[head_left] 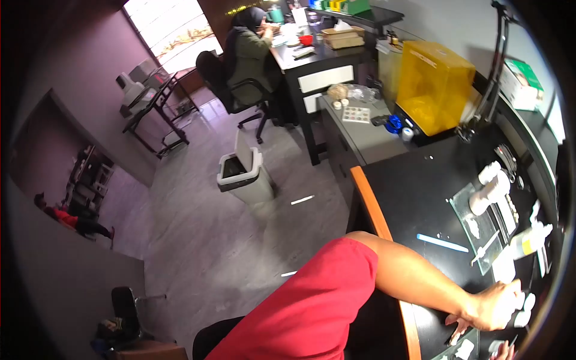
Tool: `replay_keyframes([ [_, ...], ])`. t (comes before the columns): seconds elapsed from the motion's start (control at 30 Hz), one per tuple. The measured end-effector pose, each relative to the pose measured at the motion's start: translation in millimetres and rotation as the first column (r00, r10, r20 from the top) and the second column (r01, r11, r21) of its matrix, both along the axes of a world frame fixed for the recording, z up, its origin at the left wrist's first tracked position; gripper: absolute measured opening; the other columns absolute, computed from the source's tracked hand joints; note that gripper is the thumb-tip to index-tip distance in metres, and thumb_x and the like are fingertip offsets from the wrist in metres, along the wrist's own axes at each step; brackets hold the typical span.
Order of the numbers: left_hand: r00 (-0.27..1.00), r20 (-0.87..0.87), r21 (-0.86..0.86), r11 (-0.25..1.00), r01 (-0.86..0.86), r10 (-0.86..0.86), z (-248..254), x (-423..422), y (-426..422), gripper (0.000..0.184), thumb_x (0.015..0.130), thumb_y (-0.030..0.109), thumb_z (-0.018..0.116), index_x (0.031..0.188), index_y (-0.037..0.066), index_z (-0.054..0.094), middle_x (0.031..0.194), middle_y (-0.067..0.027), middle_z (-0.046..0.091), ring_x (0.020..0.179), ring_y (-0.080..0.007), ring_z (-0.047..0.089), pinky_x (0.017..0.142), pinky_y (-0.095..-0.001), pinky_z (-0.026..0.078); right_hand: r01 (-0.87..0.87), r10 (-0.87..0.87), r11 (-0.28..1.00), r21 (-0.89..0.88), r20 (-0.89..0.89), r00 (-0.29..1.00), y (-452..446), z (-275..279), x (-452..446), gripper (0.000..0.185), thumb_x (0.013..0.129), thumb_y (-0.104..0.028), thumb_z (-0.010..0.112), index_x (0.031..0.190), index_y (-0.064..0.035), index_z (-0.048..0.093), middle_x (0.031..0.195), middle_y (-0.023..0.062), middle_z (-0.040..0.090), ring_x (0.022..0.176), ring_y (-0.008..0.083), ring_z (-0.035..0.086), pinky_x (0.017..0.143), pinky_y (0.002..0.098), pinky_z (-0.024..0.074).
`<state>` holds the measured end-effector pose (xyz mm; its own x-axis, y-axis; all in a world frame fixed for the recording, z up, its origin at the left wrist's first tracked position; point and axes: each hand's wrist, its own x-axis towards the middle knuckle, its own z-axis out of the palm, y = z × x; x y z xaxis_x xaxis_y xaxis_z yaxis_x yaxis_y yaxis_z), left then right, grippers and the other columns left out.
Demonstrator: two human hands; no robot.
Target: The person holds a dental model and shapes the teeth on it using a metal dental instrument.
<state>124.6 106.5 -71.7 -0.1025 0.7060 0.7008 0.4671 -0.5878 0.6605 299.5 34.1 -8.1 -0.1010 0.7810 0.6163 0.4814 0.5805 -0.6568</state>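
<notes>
White items (523, 318), just beside left grip (495, 305), fingers curled, cannot tell what's held

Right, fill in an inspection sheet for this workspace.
Surface: orange-edged black desk.
Job's things: small white items beside the left hand.
Clutter: glass plate, blue-and-white stick, bottle with a yellow label.
Hands: left hand low over the desk, grip unclear; right hand partly cut off at the lower edge.
Cables: none clearly made out.
Surroundings: open bin, seated person, yellow box beyond the desk.
</notes>
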Motion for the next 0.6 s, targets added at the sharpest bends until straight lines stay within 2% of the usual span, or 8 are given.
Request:
replay_keyframes([
  [0.13, 0.946, -0.321, 0.082, 0.993, 0.079, -0.049, 8.2, -29.5, -15.8, 0.021, 0.076, 0.025, 0.066, 0.064, 0.008, 0.068, 0.073, -0.0100, 0.066, 0.087, -0.0297, 0.059, 0.082, -0.0472, 0.044, 0.061, -0.042, 0.967, -0.246, 0.083, 0.996, 32.4, -49.2, 81.9, 0.042, 0.107, -0.024, 0.056, 0.141, 0.0011, 0.057, 0.147, 0.0133, 0.056, 0.131, 0.0288, 0.059, 0.108, 0.0410, 0.0463],
  [0.23, 0.942, -0.182, -0.151, 0.954, 0.258, -0.283, 28.7, -58.2, -43.0, 0.017, 0.084, 0.026, 0.066, 0.076, 0.012, 0.071, 0.082, -0.0060, 0.067, 0.089, -0.0258, 0.066, 0.079, -0.0447, 0.051, 0.106, -0.144, 0.932, -0.346, -0.087, 0.986, 8.7, -55.1, 63.2, 0.033, 0.107, -0.016, 0.062, 0.135, 0.0021, 0.062, 0.129, 0.0168, 0.069, 0.114, 0.0285, 0.071, 0.094, 0.0375, 0.0567],
  [0.27, 0.870, -0.456, -0.137, 0.980, 0.142, -0.190, 47.6, -67.1, -49.7, 0.016, 0.086, 0.027, 0.066, 0.080, 0.014, 0.073, 0.085, -0.0064, 0.069, 0.084, -0.0274, 0.067, 0.074, -0.0464, 0.052, -0.024, 0.001, 0.965, -0.261, -0.086, 0.996, -3.1, -34.6, 40.1, 0.027, 0.107, -0.011, 0.060, 0.130, 0.0024, 0.065, 0.128, 0.0171, 0.069, 0.111, 0.0279, 0.072, 0.089, 0.0347, 0.0588],
  [0.33, 0.861, -0.471, -0.025, 0.979, 0.205, -0.192, 45.5, -69.0, -50.1, 0.012, 0.089, 0.022, 0.072, 0.095, 0.012, 0.074, 0.089, -0.0054, 0.072, 0.086, -0.0223, 0.068, 0.077, -0.0406, 0.055, -0.219, 0.212, 0.972, -0.082, -0.091, 0.973, -6.2, -11.3, 15.3, 0.022, 0.104, -0.002, 0.061, 0.125, 0.0004, 0.069, 0.123, 0.0183, 0.067, 0.105, 0.0256, 0.074, 0.074, 0.0271, 0.0612],
  [0.43, 0.818, 0.361, -0.243, 0.802, 0.546, -0.448, 48.9, -65.4, -61.9, 0.019, 0.085, 0.009, 0.078, 0.100, 0.003, 0.067, 0.093, -0.0100, 0.075, 0.089, -0.0219, 0.074, 0.071, -0.0407, 0.060, -0.315, 0.295, 0.948, -0.052, -0.231, 0.927, -12.0, -2.1, 7.6, 0.018, 0.103, -0.001, 0.062, 0.121, 0.0012, 0.068, 0.122, 0.0201, 0.066, 0.106, 0.0278, 0.074, 0.079, 0.0298, 0.0634],
  [0.53, 0.767, 0.473, -0.333, 0.718, 0.611, -0.434, 52.0, -61.0, -67.2, 0.047, 0.085, 0.002, 0.081, 0.123, -0.001, 0.054, 0.093, -0.0117, 0.074, 0.072, -0.0164, 0.074, 0.049, -0.0289, 0.057, -0.407, 0.369, 0.912, -0.052, -0.333, 0.868, -15.5, -1.0, 6.2, 0.019, 0.099, 0.003, 0.067, 0.118, 0.0029, 0.068, 0.120, 0.0202, 0.067, 0.108, 0.0289, 0.073, 0.089, 0.0339, 0.0630],
  [0.57, 0.744, 0.549, -0.480, 0.584, 0.654, -0.382, 62.0, -64.3, -73.3, 0.048, 0.085, 0.004, 0.084, 0.124, -0.001, 0.057, 0.106, -0.0100, 0.066, 0.094, -0.0116, 0.066, 0.077, -0.0261, 0.057, -0.415, 0.368, 0.908, -0.066, -0.350, 0.861, -17.4, -1.2, 3.7, 0.019, 0.098, 0.003, 0.068, 0.117, 0.0030, 0.068, 0.120, 0.0204, 0.067, 0.108, 0.0291, 0.072, 0.092, 0.0352, 0.0622],
  [0.6, 0.753, 0.503, -0.435, 0.629, 0.644, -0.424, 58.8, -62.6, -73.9, 0.047, 0.085, 0.003, 0.083, 0.123, -0.001, 0.056, 0.100, -0.0109, 0.068, 0.081, -0.0123, 0.067, 0.064, -0.0266, 0.055, -0.423, 0.369, 0.903, -0.078, -0.368, 0.854, -18.9, -1.5, 0.9, 0.019, 0.097, 0.004, 0.069, 0.116, 0.0031, 0.069, 0.120, 0.0205, 0.067, 0.109, 0.0293, 0.072, 0.095, 0.0364, 0.0615],
])
